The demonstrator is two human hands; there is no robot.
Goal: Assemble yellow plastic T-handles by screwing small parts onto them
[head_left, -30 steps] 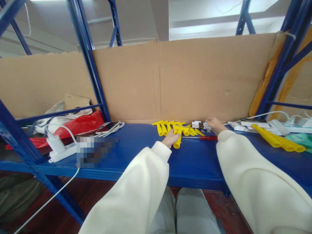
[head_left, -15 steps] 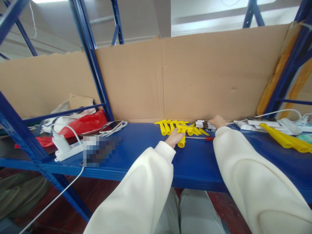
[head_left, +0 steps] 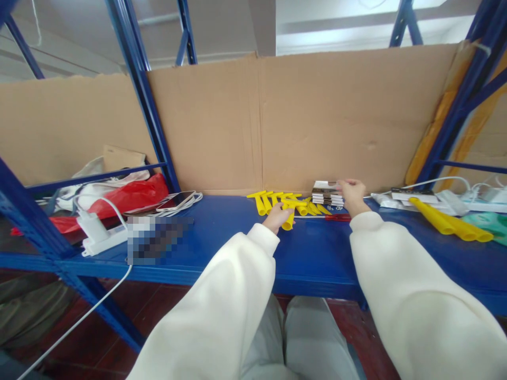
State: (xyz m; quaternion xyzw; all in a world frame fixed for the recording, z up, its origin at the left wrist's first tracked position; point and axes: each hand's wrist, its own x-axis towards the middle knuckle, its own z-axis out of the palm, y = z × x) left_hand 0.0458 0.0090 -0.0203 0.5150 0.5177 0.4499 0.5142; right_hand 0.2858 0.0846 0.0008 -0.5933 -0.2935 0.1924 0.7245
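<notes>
My left hand [head_left: 277, 217] is closed round a yellow T-shaped piece with a hollow conical stem [head_left: 289, 221], held just above the blue shelf with its wide end towards me. More yellow T-shaped pieces [head_left: 260, 203] lie in a row behind it, beside several pointed yellow pieces [head_left: 312, 207]. My right hand [head_left: 354, 192] is at a stack of thin black-and-white cards or booklets [head_left: 328, 199], its fingertips pinched at the right edge of the top one. Below the stack lies a red-handled tool with a thin metal shaft [head_left: 336, 217], partly behind my left hand.
Yellow cones [head_left: 447, 221], cables and small packets lie on the right of the blue shelf [head_left: 233, 232]. A white power strip [head_left: 105, 238], a red bag [head_left: 138, 199] and a phone [head_left: 180, 200] with a cable are on the left. Cardboard [head_left: 325, 116] stands along the back.
My right hand has lifted slightly and its fingers now meet the top of the stack, more of which shows. My left hand still holds the yellow piece. The view has shifted slightly.
</notes>
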